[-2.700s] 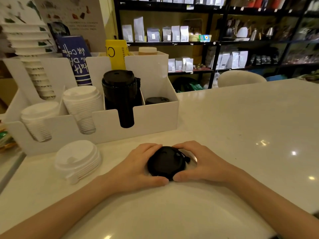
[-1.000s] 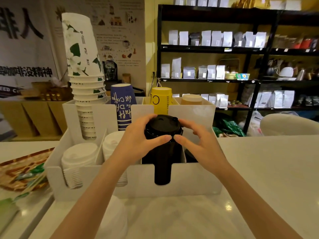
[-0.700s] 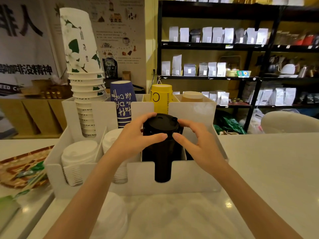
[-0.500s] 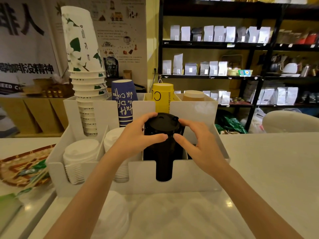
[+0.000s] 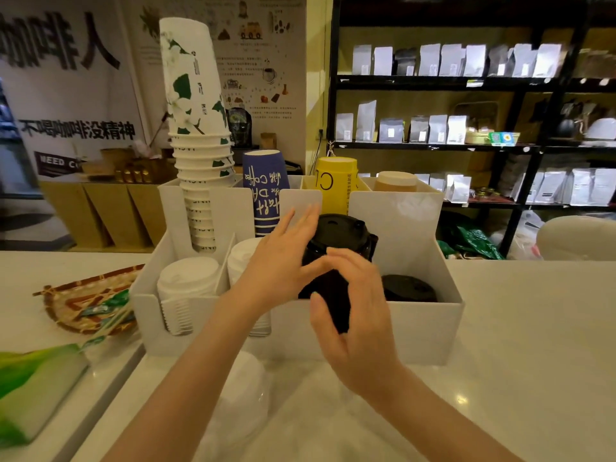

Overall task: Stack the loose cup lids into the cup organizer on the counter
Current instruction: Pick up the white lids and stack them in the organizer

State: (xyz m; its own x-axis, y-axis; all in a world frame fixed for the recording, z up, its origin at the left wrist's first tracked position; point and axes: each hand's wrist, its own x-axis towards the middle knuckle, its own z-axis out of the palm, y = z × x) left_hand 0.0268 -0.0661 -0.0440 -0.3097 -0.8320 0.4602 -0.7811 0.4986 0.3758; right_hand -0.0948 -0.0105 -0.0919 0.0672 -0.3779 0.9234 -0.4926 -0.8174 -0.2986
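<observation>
A tall stack of black lids (image 5: pixel 336 238) stands upright in the white organizer's (image 5: pixel 433 328) third front slot; white lids (image 5: pixel 186 278) fill the left slots.

You are looking down at a pale, glossy bench (image 5: pixel 520 328) that shows small reflected light spots. The white cup organizer (image 5: pixel 416 331) stands directly on it, its front wall facing you. Just in front of the organizer, at its left end, a stack of white lids (image 5: pixel 243 388) rests on the bench surface, partly hidden behind your left forearm. To your left runs a lower, separate white ledge (image 5: pixel 20 271). A woven tray (image 5: pixel 71 308) holding green packets lies on it, touching the organizer's left side as far as you can tell. Nearer you on that ledge sits a green and white packet (image 5: pixel 30 391), blurred.
</observation>
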